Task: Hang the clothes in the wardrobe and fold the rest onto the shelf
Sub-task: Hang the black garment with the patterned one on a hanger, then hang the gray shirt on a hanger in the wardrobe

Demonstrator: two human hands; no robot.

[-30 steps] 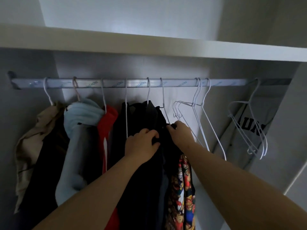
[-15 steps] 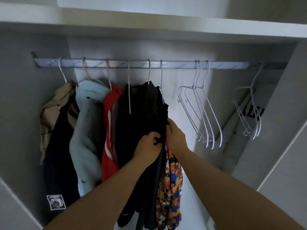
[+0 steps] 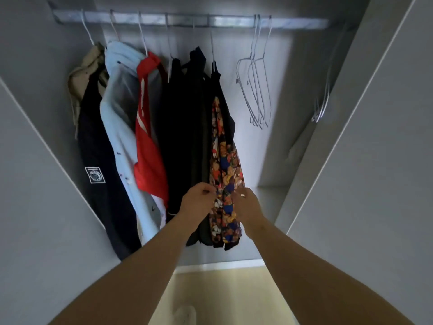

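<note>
A rail [image 3: 234, 21] crosses the top of the open wardrobe. Several garments hang from it on wire hangers: a beige one, a navy one with a white patch [image 3: 103, 160], a light blue one [image 3: 117, 109], a red one [image 3: 147, 137], black ones [image 3: 185, 127] and a colourful cartoon-print garment [image 3: 226, 165] at the right end. My left hand [image 3: 199, 201] pinches the print garment's left edge low down. My right hand [image 3: 246, 206] grips its right edge at the same height.
Three empty wire hangers [image 3: 256, 90] hang to the right of the clothes, and more [image 3: 322, 106] at the far right. Wardrobe doors stand open on both sides [image 3: 363, 160]. The wardrobe floor [image 3: 271, 195] and a pale room floor [image 3: 218, 292] lie below.
Both hands have slid down from the collar area of the black and print garments to the lower part of the print garment. My view has tilted downward.
</note>
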